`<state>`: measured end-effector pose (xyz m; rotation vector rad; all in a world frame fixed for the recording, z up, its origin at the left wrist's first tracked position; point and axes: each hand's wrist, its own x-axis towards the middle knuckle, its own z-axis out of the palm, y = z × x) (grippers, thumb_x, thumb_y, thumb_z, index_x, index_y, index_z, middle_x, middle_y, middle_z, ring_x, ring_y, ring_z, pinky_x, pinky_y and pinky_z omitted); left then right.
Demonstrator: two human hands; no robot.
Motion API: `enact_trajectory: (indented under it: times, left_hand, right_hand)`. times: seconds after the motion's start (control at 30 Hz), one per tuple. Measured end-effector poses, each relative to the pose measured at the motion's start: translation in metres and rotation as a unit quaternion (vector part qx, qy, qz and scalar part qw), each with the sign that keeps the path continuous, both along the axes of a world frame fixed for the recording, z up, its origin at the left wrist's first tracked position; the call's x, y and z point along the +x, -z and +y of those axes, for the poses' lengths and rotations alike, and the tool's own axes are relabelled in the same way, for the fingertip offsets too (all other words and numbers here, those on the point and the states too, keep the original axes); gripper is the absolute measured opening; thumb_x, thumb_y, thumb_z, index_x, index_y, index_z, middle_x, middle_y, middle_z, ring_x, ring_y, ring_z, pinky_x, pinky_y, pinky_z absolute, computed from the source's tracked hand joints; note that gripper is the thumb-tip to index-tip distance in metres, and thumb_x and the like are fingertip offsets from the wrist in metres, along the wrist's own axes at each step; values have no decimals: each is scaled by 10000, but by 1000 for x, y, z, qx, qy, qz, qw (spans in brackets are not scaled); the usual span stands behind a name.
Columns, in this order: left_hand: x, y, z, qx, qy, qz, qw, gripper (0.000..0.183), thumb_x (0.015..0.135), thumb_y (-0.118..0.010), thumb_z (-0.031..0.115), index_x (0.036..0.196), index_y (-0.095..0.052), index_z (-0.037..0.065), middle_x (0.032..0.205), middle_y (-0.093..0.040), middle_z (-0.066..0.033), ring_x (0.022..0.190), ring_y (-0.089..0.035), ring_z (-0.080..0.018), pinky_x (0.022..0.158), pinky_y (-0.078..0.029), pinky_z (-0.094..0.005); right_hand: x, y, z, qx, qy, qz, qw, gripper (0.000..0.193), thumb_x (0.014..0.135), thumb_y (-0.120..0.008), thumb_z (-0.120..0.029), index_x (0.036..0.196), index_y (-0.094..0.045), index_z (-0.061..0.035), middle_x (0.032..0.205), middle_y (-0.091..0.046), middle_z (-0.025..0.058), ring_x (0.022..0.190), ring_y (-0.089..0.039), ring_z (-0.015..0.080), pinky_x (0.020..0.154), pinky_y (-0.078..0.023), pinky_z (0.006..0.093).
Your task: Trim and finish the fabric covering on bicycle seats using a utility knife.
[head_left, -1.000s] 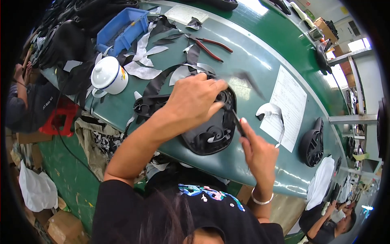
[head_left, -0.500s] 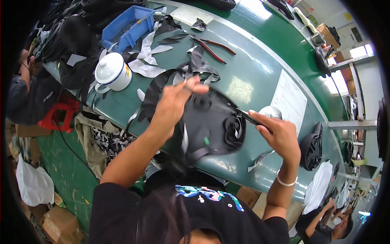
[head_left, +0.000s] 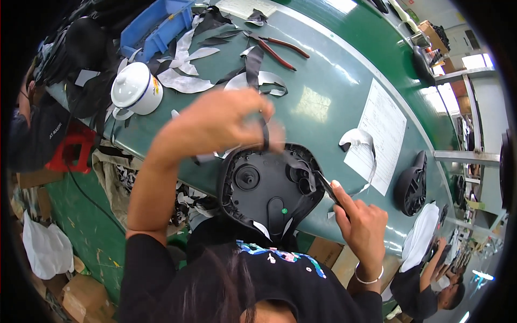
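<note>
Centrally, right grip [head_left: 363,229] closed around the handle of a knife [head_left: 330,192], blade directed away from the body and leftward, at or just beside the right rim of a black shell [head_left: 258,195]. Left grip [head_left: 229,121] blurred by motion above the far rim, fingers apparently pinched on a dark strip [head_left: 297,163]; exact contact impossible to tell. Strip slanting from the fingers toward the blade, one end seemingly attached to the shell: judged a trimming cut partly made, not yet finished. Already done, to judge by the scraps around: several pieces cut away. Apparently left: freeing of this strip, and perhaps of pale slivers [head_left: 262,229] along the near rim. Shell between both forearms at the near edge of the desk [head_left: 336,102], partly beyond it, hollow face upward, with two round sockets side by side in the farther half. Broad end turned away from the body, narrower end apparently toward the black shirt [head_left: 323,293]; long axis thus judged roughly fore-and-aft, the near tip too dark to trace. Farther out, to the right, a curved white offcut [head_left: 356,137] overlapping a printed sheet [head_left: 381,132], then a second black shell [head_left: 411,185]. Beyond the left grip, pale offcuts [head_left: 183,82], red-handled pliers [head_left: 281,53], a lidded white mug [head_left: 132,86] and a blue bin [head_left: 156,33].
</note>
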<state>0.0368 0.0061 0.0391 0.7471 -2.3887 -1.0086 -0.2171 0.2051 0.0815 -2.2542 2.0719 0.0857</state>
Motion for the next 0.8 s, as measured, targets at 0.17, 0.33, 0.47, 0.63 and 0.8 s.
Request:
enact_trajectory:
  times: [0.17, 0.33, 0.47, 0.63, 0.8]
  left_hand:
    - [-57, 20, 15, 20, 212, 53, 976, 220, 854, -632, 237, 885, -603, 20, 856, -612, -91, 866, -610, -238, 789, -474, -343]
    - [-73, 2, 0, 517, 31, 422, 744, 324, 973, -445, 316, 756, -477, 77, 605, -455, 5, 512, -386, -63, 512, -327, -219]
    - [-32, -29, -1, 276, -86, 659, 694, 272, 913, -471, 200, 667, -398, 110, 590, -391, 15, 525, -342, -91, 547, -322, -222]
    - [-54, 12, 18, 76, -64, -153, 983, 519, 690, -742, 472, 920, -527, 60, 734, -609, -179, 756, -633, -351, 686, -471, -410]
    - [-53, 54, 0, 280, -89, 55, 954, 461, 694, -800, 324, 854, -431, 98, 669, -457, -9, 640, -432, -108, 553, -361, -264]
  right_hand:
    - [-10, 15, 3, -11, -13, -38, 999, 514, 779, -676, -185, 1278, -563, -226, 546, -459, 42, 444, -448, 233, 466, -351, 346]
    - [12, 40, 51, -18, 92, -95, 991, 525, 816, -659, -178, 1322, -518, -191, 639, -575, 67, 505, -548, 244, 496, -416, 353]
    - [29, 39, 69, 30, 261, -304, 916, 491, 847, -652, -150, 1313, -505, -105, 997, -667, 183, 781, -660, 326, 707, -498, 346]
    - [-39, 71, 74, -169, 420, -422, 785, 479, 812, -680, -128, 1246, -517, -7, 1007, -611, 77, 828, -609, 194, 739, -495, 307]
    - [-159, 102, 90, -388, 475, -486, 623, 428, 858, -661, -176, 1249, -518, -73, 953, -576, 33, 744, -579, 127, 635, -472, 249]
